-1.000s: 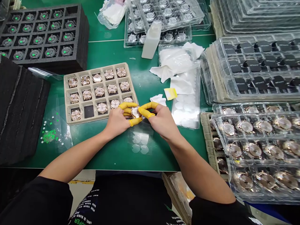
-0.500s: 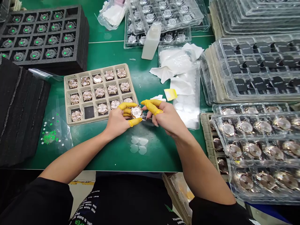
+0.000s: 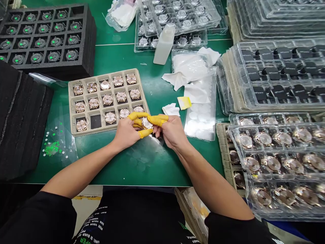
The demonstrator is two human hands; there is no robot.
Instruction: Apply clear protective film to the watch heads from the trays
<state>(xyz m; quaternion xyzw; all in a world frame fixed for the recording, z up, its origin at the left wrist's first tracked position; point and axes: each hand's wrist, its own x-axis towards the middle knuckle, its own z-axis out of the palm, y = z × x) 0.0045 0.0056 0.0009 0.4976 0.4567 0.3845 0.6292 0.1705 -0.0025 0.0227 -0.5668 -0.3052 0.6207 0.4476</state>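
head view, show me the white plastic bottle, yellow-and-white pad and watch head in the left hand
White plastic bottle (image 3: 164, 45), head view: middle of its body
Yellow-and-white pad (image 3: 184, 103), head view: middle of its upper face
Watch head (image 3: 147, 123), head view: its visible face

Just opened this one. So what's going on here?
A person in a black shirt has a rose-gold watch in the left hand, above the green table. The right hand is up against the watch's side, its exact grip hard to make out. Both wear yellow finger covers. A beige tray of similar watches lies just beyond the left hand.
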